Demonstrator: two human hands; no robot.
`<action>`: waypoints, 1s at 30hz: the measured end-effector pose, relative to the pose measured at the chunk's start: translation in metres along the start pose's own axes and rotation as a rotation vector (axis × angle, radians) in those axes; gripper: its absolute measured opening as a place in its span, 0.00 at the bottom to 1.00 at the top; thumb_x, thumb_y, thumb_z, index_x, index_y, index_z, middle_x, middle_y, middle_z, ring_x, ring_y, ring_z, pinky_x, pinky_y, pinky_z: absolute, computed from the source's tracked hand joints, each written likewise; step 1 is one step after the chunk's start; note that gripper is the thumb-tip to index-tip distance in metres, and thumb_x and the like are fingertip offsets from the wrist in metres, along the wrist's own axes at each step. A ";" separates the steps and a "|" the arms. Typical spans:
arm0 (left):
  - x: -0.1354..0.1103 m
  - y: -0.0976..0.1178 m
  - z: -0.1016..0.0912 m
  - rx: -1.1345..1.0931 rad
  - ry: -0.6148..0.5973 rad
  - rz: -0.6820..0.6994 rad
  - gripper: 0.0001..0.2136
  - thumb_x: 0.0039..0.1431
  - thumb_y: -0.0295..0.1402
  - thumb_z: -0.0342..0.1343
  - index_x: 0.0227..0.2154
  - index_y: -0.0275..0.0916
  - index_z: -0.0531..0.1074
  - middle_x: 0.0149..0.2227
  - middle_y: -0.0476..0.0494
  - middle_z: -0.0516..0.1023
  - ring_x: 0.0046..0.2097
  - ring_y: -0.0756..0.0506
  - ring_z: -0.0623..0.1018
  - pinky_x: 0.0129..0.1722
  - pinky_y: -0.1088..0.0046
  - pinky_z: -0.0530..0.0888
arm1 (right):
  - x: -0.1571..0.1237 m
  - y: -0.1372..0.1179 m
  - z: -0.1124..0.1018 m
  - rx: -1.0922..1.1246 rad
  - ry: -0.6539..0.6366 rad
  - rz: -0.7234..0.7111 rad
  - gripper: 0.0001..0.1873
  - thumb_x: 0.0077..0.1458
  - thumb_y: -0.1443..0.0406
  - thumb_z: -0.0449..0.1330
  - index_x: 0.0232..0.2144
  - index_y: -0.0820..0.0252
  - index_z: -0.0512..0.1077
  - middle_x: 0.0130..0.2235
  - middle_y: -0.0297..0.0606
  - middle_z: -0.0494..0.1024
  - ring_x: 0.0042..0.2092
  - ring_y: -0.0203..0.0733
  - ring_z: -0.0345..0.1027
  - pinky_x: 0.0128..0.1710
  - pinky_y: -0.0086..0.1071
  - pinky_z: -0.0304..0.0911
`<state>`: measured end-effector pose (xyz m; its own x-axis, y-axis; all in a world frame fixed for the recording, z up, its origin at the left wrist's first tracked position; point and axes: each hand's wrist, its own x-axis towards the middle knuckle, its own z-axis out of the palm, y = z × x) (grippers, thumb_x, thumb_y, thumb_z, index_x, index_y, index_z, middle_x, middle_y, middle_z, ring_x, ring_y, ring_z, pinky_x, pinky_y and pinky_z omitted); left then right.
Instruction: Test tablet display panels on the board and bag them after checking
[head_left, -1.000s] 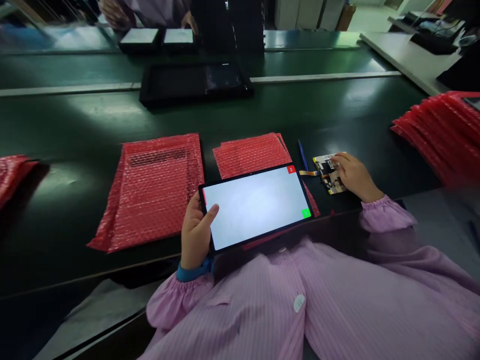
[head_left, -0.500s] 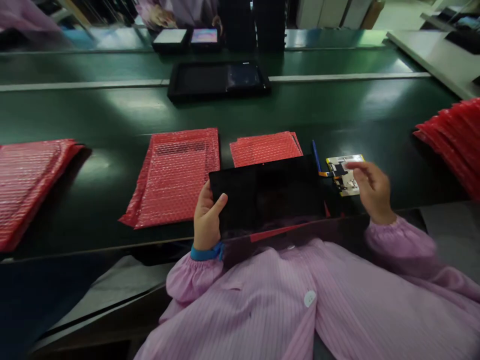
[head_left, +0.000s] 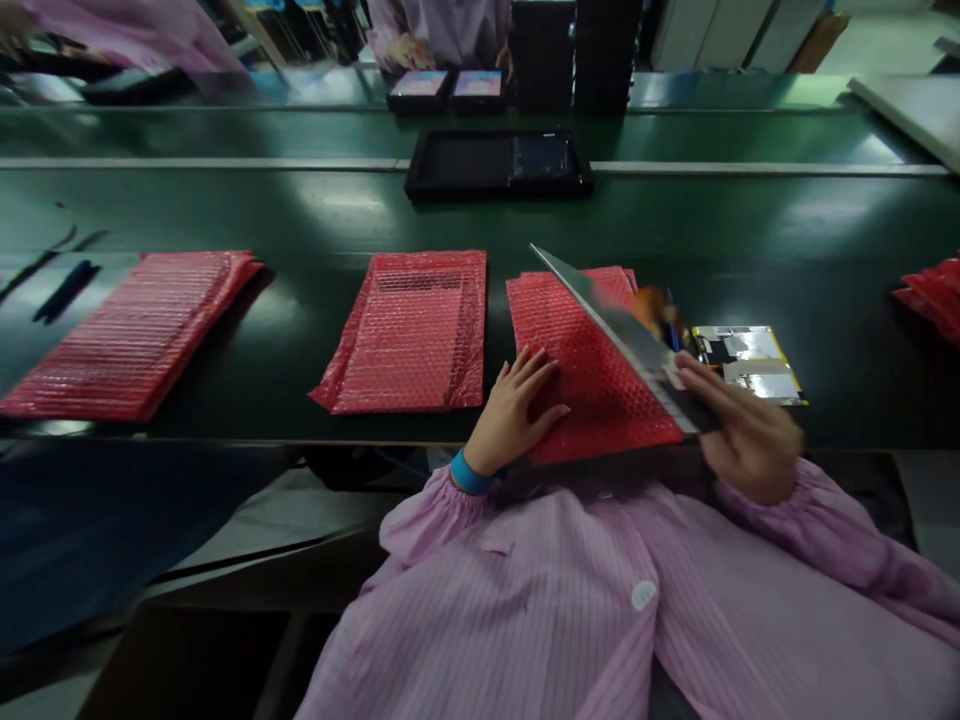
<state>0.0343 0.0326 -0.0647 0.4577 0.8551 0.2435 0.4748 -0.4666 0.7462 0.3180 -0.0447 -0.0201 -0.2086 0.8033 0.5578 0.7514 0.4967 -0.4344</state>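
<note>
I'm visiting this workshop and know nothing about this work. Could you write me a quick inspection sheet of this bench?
Surface: dark green workbench, glossy.
Job's things: tablet, tilted up, motion-blurred; red bubble mailer beneath it; circuit board, yellow-edged, lying flat.
Clutter: dark blue pen at far left; more red bubble mailers in piles.
Grips: left hand flat on the mailer; right hand holding the tablet's edge.
Cables: an orange blur near the board, too blurred to identify.
Surroundings: co-worker across the bench, behind two lit tablets; black tray.
</note>
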 end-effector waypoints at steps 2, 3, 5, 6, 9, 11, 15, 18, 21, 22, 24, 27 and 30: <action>0.003 -0.001 0.004 0.031 -0.022 -0.004 0.28 0.61 0.43 0.59 0.62 0.38 0.66 0.67 0.32 0.61 0.71 0.32 0.55 0.68 0.40 0.48 | 0.004 0.006 0.018 -0.093 -0.046 -0.255 0.27 0.66 0.73 0.48 0.64 0.53 0.65 0.62 0.39 0.67 0.60 0.48 0.66 0.59 0.42 0.69; 0.004 -0.003 0.005 0.003 -0.019 -0.007 0.27 0.63 0.42 0.57 0.63 0.38 0.65 0.67 0.32 0.62 0.71 0.33 0.56 0.69 0.42 0.49 | 0.006 0.009 0.026 -0.147 -0.085 -0.323 0.27 0.67 0.74 0.46 0.64 0.56 0.65 0.63 0.41 0.65 0.63 0.47 0.62 0.61 0.42 0.67; 0.005 -0.005 0.005 -0.110 0.044 -0.039 0.24 0.66 0.37 0.52 0.63 0.37 0.65 0.65 0.34 0.65 0.69 0.37 0.61 0.69 0.48 0.53 | 0.009 0.012 0.039 -0.214 -0.209 -0.350 0.24 0.70 0.72 0.45 0.64 0.61 0.65 0.64 0.45 0.63 0.66 0.48 0.57 0.64 0.47 0.62; 0.005 -0.006 0.004 -0.176 0.110 -0.067 0.23 0.67 0.35 0.50 0.62 0.36 0.66 0.64 0.34 0.67 0.67 0.39 0.65 0.69 0.51 0.57 | 0.009 0.013 0.043 -0.212 -0.279 -0.355 0.22 0.72 0.68 0.46 0.64 0.65 0.64 0.65 0.48 0.62 0.67 0.50 0.54 0.65 0.50 0.60; 0.006 -0.003 -0.001 -0.318 0.330 -0.136 0.17 0.66 0.34 0.52 0.56 0.36 0.72 0.57 0.36 0.75 0.60 0.42 0.73 0.64 0.60 0.67 | 0.011 0.009 0.044 -0.079 -0.354 -0.348 0.28 0.71 0.54 0.51 0.62 0.69 0.64 0.64 0.54 0.63 0.66 0.55 0.56 0.64 0.53 0.58; 0.012 0.005 -0.005 -0.372 0.350 -0.157 0.14 0.64 0.34 0.54 0.50 0.36 0.75 0.50 0.36 0.79 0.53 0.42 0.78 0.56 0.63 0.74 | 0.017 0.004 0.042 -0.004 -0.330 -0.252 0.23 0.69 0.54 0.54 0.56 0.65 0.71 0.56 0.51 0.73 0.58 0.53 0.67 0.57 0.48 0.65; 0.044 0.020 -0.013 -0.457 -0.001 -0.300 0.14 0.59 0.36 0.61 0.46 0.33 0.74 0.32 0.39 0.80 0.31 0.43 0.81 0.35 0.65 0.79 | 0.042 -0.007 0.044 0.033 -0.558 0.084 0.08 0.61 0.63 0.64 0.41 0.60 0.73 0.27 0.33 0.75 0.29 0.42 0.71 0.31 0.34 0.64; 0.079 0.021 -0.014 -0.559 -0.262 -0.399 0.26 0.53 0.31 0.67 0.54 0.31 0.69 0.28 0.41 0.80 0.25 0.42 0.80 0.28 0.65 0.79 | 0.063 -0.009 0.048 0.094 -0.765 0.225 0.09 0.56 0.67 0.67 0.38 0.60 0.71 0.23 0.27 0.72 0.23 0.38 0.67 0.26 0.31 0.58; 0.108 0.013 -0.013 -0.648 -0.317 -0.411 0.35 0.43 0.23 0.71 0.58 0.31 0.69 0.28 0.41 0.80 0.28 0.40 0.82 0.33 0.62 0.81 | 0.075 -0.011 0.051 0.167 -0.843 0.318 0.07 0.56 0.69 0.66 0.35 0.60 0.70 0.22 0.27 0.72 0.21 0.37 0.65 0.25 0.30 0.57; 0.114 0.009 -0.012 -0.681 -0.334 -0.395 0.37 0.40 0.21 0.71 0.58 0.32 0.70 0.28 0.42 0.80 0.29 0.39 0.82 0.36 0.61 0.81 | 0.076 -0.012 0.052 0.182 -0.863 0.351 0.07 0.56 0.69 0.66 0.35 0.60 0.70 0.22 0.27 0.72 0.21 0.36 0.65 0.25 0.30 0.57; 0.120 0.003 -0.011 -0.777 -0.406 -0.355 0.40 0.39 0.20 0.72 0.60 0.36 0.70 0.30 0.42 0.80 0.30 0.40 0.82 0.39 0.59 0.81 | 0.075 -0.014 0.052 0.188 -0.896 0.398 0.08 0.57 0.69 0.66 0.35 0.60 0.69 0.21 0.26 0.71 0.21 0.36 0.65 0.25 0.30 0.57; 0.118 -0.003 -0.008 -0.874 -0.507 -0.318 0.44 0.43 0.21 0.71 0.66 0.40 0.63 0.32 0.42 0.81 0.28 0.43 0.81 0.39 0.57 0.81 | 0.073 -0.011 0.046 0.181 -0.910 0.303 0.07 0.57 0.70 0.66 0.36 0.61 0.70 0.22 0.26 0.72 0.23 0.36 0.66 0.27 0.29 0.56; 0.114 -0.008 -0.005 -0.846 -0.527 -0.285 0.48 0.46 0.23 0.69 0.70 0.38 0.53 0.33 0.42 0.81 0.25 0.44 0.79 0.37 0.57 0.80 | 0.082 0.010 0.032 0.164 -0.613 0.155 0.08 0.61 0.65 0.63 0.43 0.60 0.72 0.28 0.30 0.76 0.27 0.37 0.68 0.30 0.30 0.59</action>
<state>0.0791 0.1352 -0.0403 0.7786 0.6068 -0.1600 0.0270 0.2223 0.9746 0.2883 0.0367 -0.0013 -0.4613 0.8872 -0.0035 0.7062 0.3648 -0.6068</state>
